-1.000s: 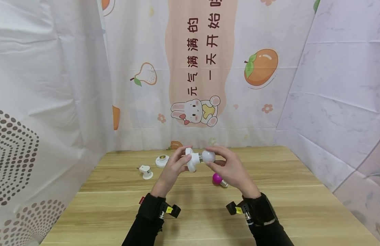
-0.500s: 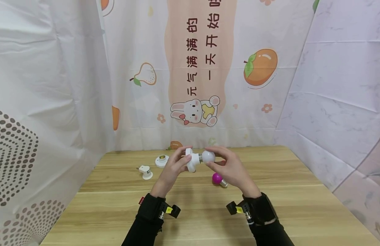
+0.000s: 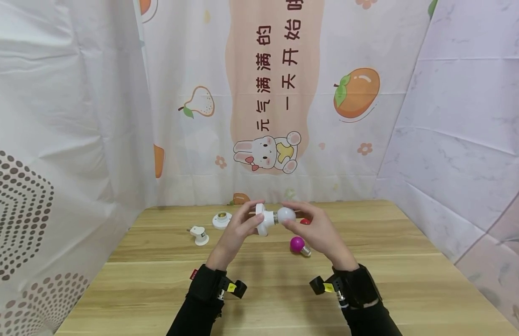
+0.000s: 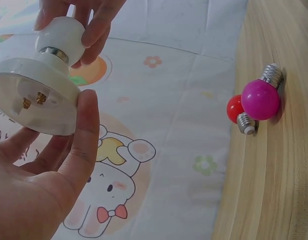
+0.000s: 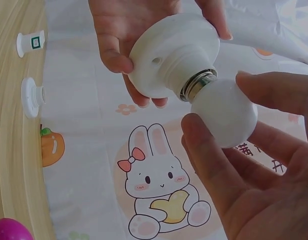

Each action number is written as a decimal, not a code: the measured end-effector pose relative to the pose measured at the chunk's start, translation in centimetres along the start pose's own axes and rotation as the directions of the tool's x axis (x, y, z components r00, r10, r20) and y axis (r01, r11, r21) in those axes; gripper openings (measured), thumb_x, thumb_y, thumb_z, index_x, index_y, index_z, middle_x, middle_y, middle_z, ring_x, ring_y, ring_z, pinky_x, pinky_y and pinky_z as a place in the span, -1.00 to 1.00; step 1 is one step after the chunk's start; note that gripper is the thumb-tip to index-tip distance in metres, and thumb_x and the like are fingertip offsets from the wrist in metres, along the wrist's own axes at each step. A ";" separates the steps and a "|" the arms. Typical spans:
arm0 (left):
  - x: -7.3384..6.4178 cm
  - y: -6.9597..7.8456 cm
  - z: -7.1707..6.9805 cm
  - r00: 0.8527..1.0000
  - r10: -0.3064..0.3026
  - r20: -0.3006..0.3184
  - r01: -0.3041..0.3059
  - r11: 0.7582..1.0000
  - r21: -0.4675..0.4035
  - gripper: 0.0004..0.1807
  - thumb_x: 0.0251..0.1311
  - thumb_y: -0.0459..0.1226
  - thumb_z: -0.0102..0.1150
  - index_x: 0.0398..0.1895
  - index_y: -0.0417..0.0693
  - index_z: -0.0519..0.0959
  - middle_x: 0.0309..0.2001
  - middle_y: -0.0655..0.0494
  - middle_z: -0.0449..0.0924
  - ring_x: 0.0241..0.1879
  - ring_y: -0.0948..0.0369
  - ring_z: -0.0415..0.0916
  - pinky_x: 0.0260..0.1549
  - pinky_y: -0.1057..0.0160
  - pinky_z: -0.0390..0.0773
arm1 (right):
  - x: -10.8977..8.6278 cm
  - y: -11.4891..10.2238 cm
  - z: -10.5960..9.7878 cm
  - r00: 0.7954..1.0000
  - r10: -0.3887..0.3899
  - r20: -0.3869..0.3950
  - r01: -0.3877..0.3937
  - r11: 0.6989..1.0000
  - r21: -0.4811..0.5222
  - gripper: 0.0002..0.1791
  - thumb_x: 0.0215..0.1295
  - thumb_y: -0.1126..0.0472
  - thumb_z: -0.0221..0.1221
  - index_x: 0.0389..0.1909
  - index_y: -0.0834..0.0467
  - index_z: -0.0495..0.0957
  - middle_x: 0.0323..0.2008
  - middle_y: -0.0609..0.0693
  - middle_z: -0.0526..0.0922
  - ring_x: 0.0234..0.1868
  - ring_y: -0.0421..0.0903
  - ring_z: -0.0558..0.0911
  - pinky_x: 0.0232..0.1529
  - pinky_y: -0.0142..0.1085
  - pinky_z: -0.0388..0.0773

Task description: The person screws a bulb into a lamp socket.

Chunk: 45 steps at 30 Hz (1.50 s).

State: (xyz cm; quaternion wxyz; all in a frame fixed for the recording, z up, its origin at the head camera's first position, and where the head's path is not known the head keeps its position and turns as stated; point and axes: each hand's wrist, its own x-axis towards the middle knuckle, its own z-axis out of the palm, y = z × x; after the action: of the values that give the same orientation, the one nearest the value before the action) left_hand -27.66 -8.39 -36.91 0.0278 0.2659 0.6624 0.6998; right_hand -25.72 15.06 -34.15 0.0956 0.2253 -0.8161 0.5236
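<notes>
A white round lamp holder is held above the table by my left hand, its fingers and thumb around the base rim. My right hand pinches a white light bulb by its globe. The bulb's metal screw base sits partly in the holder's mouth, with a band of metal showing between them. Brass contacts show on the holder's underside in the left wrist view. Below the right hand, a magenta bulb lies on the table, and a red bulb lies beyond it.
On the table's left stand a second white lamp holder and a white plug-in socket. The wooden table ends at a printed curtain at the back. White sheets hang on both sides.
Both hands, with holder and bulb, have shifted very slightly right in the head view. The right fingers have changed position on the bulb, and the red bulb now shows behind them.
</notes>
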 end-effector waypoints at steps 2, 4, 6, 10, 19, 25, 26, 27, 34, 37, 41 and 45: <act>0.0 0.0 0.0 1.000 0.001 0.005 -0.001 1.000 0.007 -0.42 0.47 -0.15 0.02 0.48 -0.16 0.27 0.22 -0.16 0.35 0.08 0.08 0.44 0.05 -0.02 0.54 | -0.1 -0.1 -0.1 1.000 0.021 0.006 -0.021 1.000 0.012 -0.48 0.32 0.08 0.37 0.26 0.11 0.59 0.10 0.12 0.64 -0.05 0.03 0.66 -0.10 -0.11 0.60; 0.0 0.0 0.1 1.000 0.003 0.008 -0.003 1.000 0.011 -0.42 0.47 -0.15 0.01 0.47 -0.17 0.27 0.22 -0.16 0.35 0.09 0.08 0.44 0.05 0.00 0.55 | -0.1 -0.1 -0.1 0.999 0.040 0.011 -0.040 0.999 0.022 -0.48 0.32 0.07 0.37 0.27 0.12 0.58 0.08 0.13 0.65 -0.10 0.04 0.66 -0.13 -0.12 0.61; 0.0 0.0 0.1 1.000 0.004 0.008 -0.004 1.000 0.017 -0.42 0.47 -0.15 0.01 0.47 -0.16 0.27 0.22 -0.16 0.35 0.09 0.08 0.44 0.03 0.03 0.56 | -0.1 -0.2 -0.1 0.999 0.052 0.012 -0.053 0.998 0.027 -0.48 0.32 0.07 0.37 0.27 0.13 0.58 0.07 0.13 0.65 -0.10 0.04 0.65 -0.13 -0.13 0.61; 0.0 0.0 0.1 1.000 0.008 0.008 -0.008 0.999 0.033 -0.43 0.47 -0.15 0.02 0.47 -0.15 0.28 0.22 -0.15 0.36 0.09 0.08 0.44 0.01 0.08 0.57 | -0.2 -0.2 -0.2 0.997 0.076 0.018 -0.077 0.996 0.047 -0.48 0.33 0.08 0.36 0.26 0.16 0.58 0.04 0.14 0.66 -0.12 0.02 0.67 -0.11 -0.15 0.64; 0.1 -0.2 0.0 1.000 0.017 0.011 -0.018 0.998 0.067 -0.43 0.46 -0.17 0.03 0.46 -0.16 0.29 0.18 -0.17 0.40 0.08 0.07 0.46 -0.02 0.10 0.59 | -0.1 -0.4 -0.1 0.993 0.116 0.018 -0.117 0.991 0.071 -0.49 0.33 0.07 0.36 0.24 0.17 0.59 0.05 0.16 0.65 -0.13 0.01 0.67 -0.09 -0.14 0.68; 0.1 -0.1 -0.1 1.000 0.015 0.019 -0.016 0.998 0.069 -0.42 0.46 -0.15 0.04 0.46 -0.16 0.28 0.18 -0.18 0.40 0.09 0.06 0.46 -0.02 0.09 0.59 | -0.1 -0.3 0.0 0.990 0.136 0.026 -0.138 0.986 0.089 -0.49 0.34 0.06 0.35 0.23 0.20 0.59 0.02 0.16 0.66 -0.14 -0.01 0.69 -0.05 -0.05 0.68; 0.0 -0.1 -0.1 1.000 0.015 0.020 -0.016 0.998 0.068 -0.42 0.46 -0.15 0.04 0.47 -0.16 0.28 0.18 -0.18 0.41 0.09 0.07 0.46 -0.02 0.09 0.59 | -0.1 -0.3 0.0 0.990 0.139 0.027 -0.141 0.986 0.091 -0.49 0.34 0.06 0.35 0.23 0.20 0.59 0.02 0.15 0.66 -0.14 -0.01 0.69 -0.05 -0.06 0.67; 0.0 -0.1 -0.1 1.000 0.016 0.020 -0.017 0.997 0.069 -0.42 0.46 -0.15 0.03 0.47 -0.16 0.28 0.17 -0.18 0.41 0.09 0.07 0.46 -0.02 0.09 0.59 | 0.0 -0.3 0.0 0.990 0.141 0.027 -0.143 0.985 0.091 -0.49 0.34 0.05 0.34 0.23 0.19 0.59 0.01 0.15 0.67 -0.13 -0.01 0.68 -0.06 -0.07 0.67; 0.0 -0.1 0.0 1.000 0.021 0.017 -0.022 0.997 0.071 -0.43 0.46 -0.16 0.04 0.46 -0.13 0.29 0.16 -0.17 0.42 0.08 0.06 0.47 -0.04 0.06 0.61 | 0.1 -0.3 0.1 0.993 0.121 0.010 -0.122 0.991 0.063 -0.51 0.37 0.04 0.32 0.22 0.20 0.60 0.01 0.16 0.67 -0.13 0.00 0.67 -0.10 -0.06 0.68; 0.0 -0.1 0.0 1.000 0.019 0.014 -0.020 0.997 0.074 -0.43 0.46 -0.15 0.04 0.47 -0.12 0.29 0.16 -0.17 0.42 0.08 0.06 0.47 -0.02 0.02 0.60 | 0.1 -0.4 0.2 0.995 0.098 -0.002 -0.098 0.993 0.059 -0.50 0.37 0.06 0.32 0.24 0.22 0.58 0.07 0.19 0.65 -0.06 0.06 0.65 -0.11 -0.06 0.69; 0.0 -0.1 0.1 1.000 0.015 0.015 -0.017 0.997 0.073 -0.43 0.46 -0.15 0.03 0.47 -0.12 0.29 0.17 -0.17 0.41 0.08 0.06 0.47 0.01 -0.06 0.58 | 0.0 -0.2 0.4 0.999 0.024 -0.033 -0.022 0.998 0.061 -0.52 0.36 0.13 0.33 0.24 0.23 0.56 0.14 0.20 0.61 0.12 0.13 0.60 -0.12 -0.19 0.70; 0.1 -0.1 0.0 1.000 0.012 0.016 -0.013 0.997 0.074 -0.42 0.47 -0.14 0.02 0.47 -0.14 0.28 0.18 -0.18 0.40 0.07 0.07 0.47 0.01 0.00 0.60 | 0.0 -0.1 0.5 0.995 -0.076 -0.067 0.078 0.996 0.031 -0.65 0.34 0.18 0.35 0.10 0.20 0.64 0.13 0.13 0.63 0.12 0.11 0.58 -0.17 -0.31 0.68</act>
State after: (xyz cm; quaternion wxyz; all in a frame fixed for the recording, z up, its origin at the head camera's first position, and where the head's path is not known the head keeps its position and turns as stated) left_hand -27.78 -8.31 -36.96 0.0187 0.2765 0.6860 0.6727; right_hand -25.57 14.53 -34.29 0.1388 0.2409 -0.7942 0.5403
